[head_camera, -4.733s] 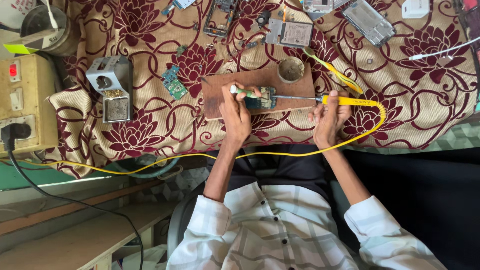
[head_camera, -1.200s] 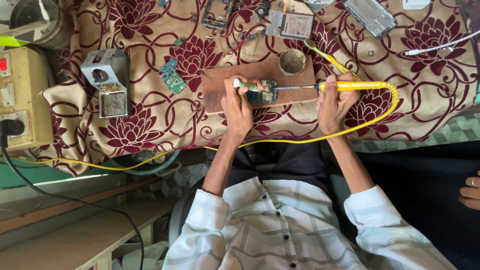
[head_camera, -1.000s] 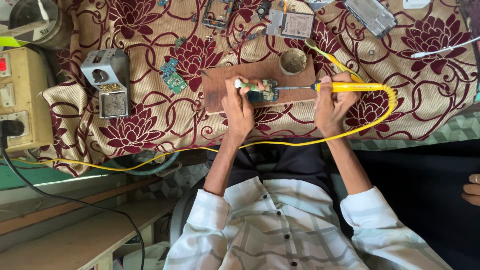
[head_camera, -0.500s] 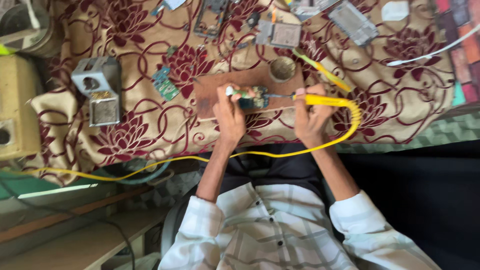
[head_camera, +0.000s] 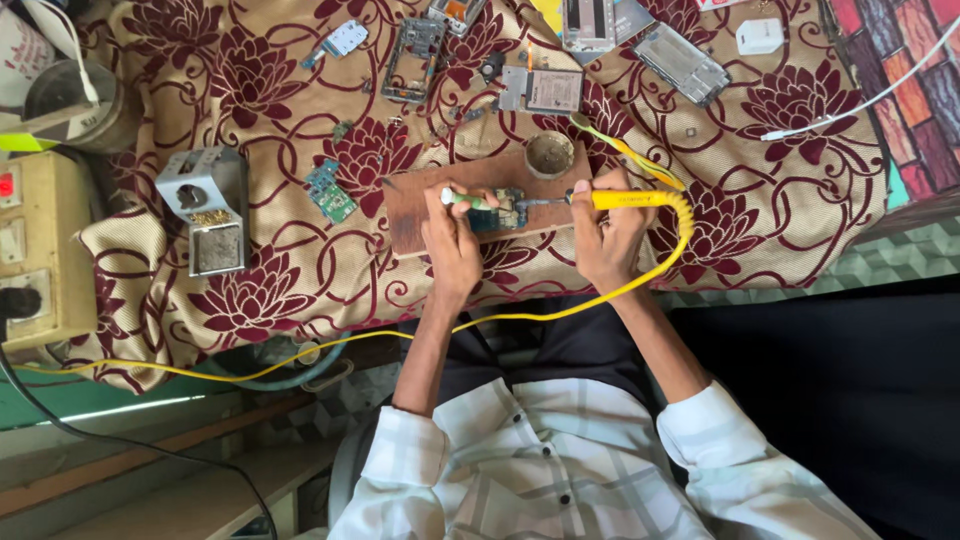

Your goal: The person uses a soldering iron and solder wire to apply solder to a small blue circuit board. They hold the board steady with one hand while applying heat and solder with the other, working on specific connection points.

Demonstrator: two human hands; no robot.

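A small green-and-dark circuit board (head_camera: 497, 213) lies flat on a brown rectangular wooden block (head_camera: 420, 205) on the cloth-covered worktop. A yellow-handled soldering iron (head_camera: 620, 199) lies nearly level, its metal tip on the board's right edge. A slim green-and-white tool (head_camera: 462, 199) rests at the board's left edge.

Single head view, straight down, fairly high over floral-cloth table (head_camera: 300, 280).
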